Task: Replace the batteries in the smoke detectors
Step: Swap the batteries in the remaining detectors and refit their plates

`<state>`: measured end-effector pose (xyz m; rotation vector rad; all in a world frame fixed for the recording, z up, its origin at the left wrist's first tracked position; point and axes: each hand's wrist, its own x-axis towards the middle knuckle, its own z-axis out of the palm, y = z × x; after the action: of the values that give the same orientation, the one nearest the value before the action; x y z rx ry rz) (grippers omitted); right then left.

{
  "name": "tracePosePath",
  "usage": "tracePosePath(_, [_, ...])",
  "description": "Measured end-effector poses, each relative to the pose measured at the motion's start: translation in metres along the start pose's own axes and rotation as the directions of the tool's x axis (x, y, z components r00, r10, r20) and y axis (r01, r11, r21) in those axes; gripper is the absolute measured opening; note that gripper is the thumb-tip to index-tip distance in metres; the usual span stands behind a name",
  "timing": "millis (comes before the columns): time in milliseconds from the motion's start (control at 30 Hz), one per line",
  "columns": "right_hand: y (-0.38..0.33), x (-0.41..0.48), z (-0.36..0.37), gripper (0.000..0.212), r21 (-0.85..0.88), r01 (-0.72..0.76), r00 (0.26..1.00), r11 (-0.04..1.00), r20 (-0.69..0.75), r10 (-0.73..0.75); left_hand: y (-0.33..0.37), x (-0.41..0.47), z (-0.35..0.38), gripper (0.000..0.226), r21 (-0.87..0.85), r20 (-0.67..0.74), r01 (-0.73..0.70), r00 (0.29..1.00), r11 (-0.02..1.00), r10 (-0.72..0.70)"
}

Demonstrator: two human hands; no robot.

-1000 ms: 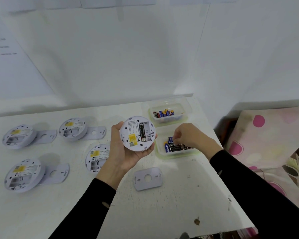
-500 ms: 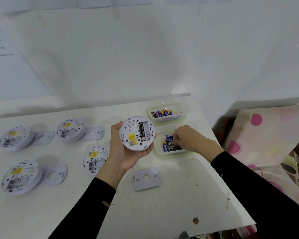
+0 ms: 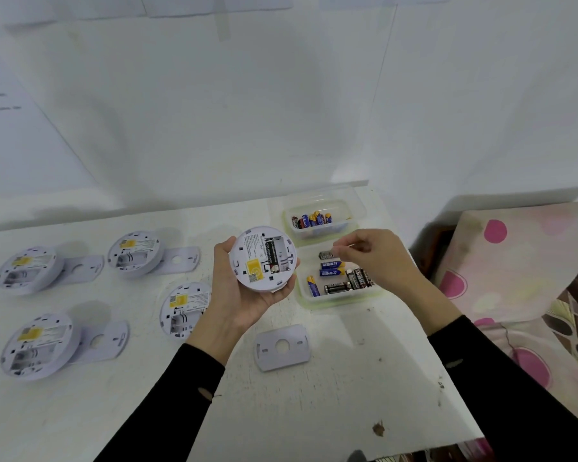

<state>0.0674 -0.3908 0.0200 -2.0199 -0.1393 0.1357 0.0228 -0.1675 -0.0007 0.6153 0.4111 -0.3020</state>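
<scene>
Left sleeve [image 3: 167, 405]: long, black, plain fabric, snug to wrist. Small oval hole [image 3: 204, 393] on forearm side, paler inside. Right sleeve [image 3: 514, 388]: same black fabric, long, cuff edge straight at wrist; short pale fleck [image 3: 454, 363] on upper side. Left hand [image 3: 244, 295], right hand [image 3: 377, 258]: bare beyond cuffs. Weave and seams too blurred to tell.

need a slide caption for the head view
Left hand holds an opened smoke detector while the right hand pinches a battery over the near container.

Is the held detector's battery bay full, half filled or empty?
Half filled: the smoke detector held in the left hand shows one black battery in its open bay; the slot beside it is bare.
</scene>
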Motion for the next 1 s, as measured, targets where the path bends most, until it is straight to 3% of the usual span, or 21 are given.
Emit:
tracePosePath(100, [-0.023,-0.011,0.004,0.007,0.329,0.047,0.998,0.943,-0.053,-0.031,-0.001,0.002,0.002,0.062,0.017,0.004,-0.005,1.000,1.000,0.005])
tracePosePath(167, [-0.032,-0.015,0.011,0.012,0.390,0.083,0.996,0.917,-0.071,-0.060,-0.002,0.002,0.004,0.061,0.029,0.006,-0.010,1.000,1.000,0.010])
tracePosePath(233, [-0.038,-0.018,0.021,0.012,0.294,0.160,0.985,0.942,-0.104,-0.135,-0.003,0.003,0.005,0.061,0.055,0.008,-0.015,1.000,0.998,0.015])
tracePosePath(300, [-0.039,-0.019,0.032,0.009,0.061,0.316,0.942,0.947,-0.136,-0.306,-0.005,0.004,0.006,0.062,0.093,0.011,-0.019,1.000,0.995,0.018])
tracePosePath(367, [-0.033,-0.017,0.043,0.010,-0.137,0.467,0.866,0.873,-0.128,-0.483,-0.007,0.004,0.007,0.059,0.111,0.013,-0.019,1.000,0.994,0.017])
tracePosePath(433, [-0.030,-0.014,0.051,0.014,-0.224,0.508,0.833,0.832,-0.119,-0.540,-0.008,0.003,0.008,0.054,0.125,0.017,-0.024,1.000,0.992,0.022])
tracePosePath(600, [-0.027,-0.005,0.062,0.026,-0.302,0.571,0.746,0.764,-0.197,-0.636,-0.013,0.000,0.010,0.052,0.110,0.037,-0.008,0.999,0.994,0.004])
tracePosePath(733, [-0.021,-0.001,0.070,0.020,-0.285,0.636,0.692,0.718,-0.202,-0.693,-0.012,-0.001,0.011,0.051,0.053,0.046,-0.006,0.999,0.999,0.004])
tracePosePath(833, [-0.010,-0.002,0.071,0.022,-0.287,0.630,0.717,0.722,-0.141,-0.682,-0.008,0.000,0.007,0.051,0.034,0.031,-0.013,0.999,0.999,0.012])
tracePosePath(933, [-0.007,-0.002,0.065,0.020,-0.190,0.538,0.800,0.822,-0.194,-0.568,-0.009,0.000,0.005,0.054,0.046,0.027,0.014,1.000,0.999,-0.015])
tracePosePath(1000, [-0.009,-0.001,0.065,0.017,-0.150,0.524,0.806,0.838,-0.232,-0.545,-0.011,0.000,0.007,0.053,0.057,0.030,0.023,0.999,0.998,-0.025])
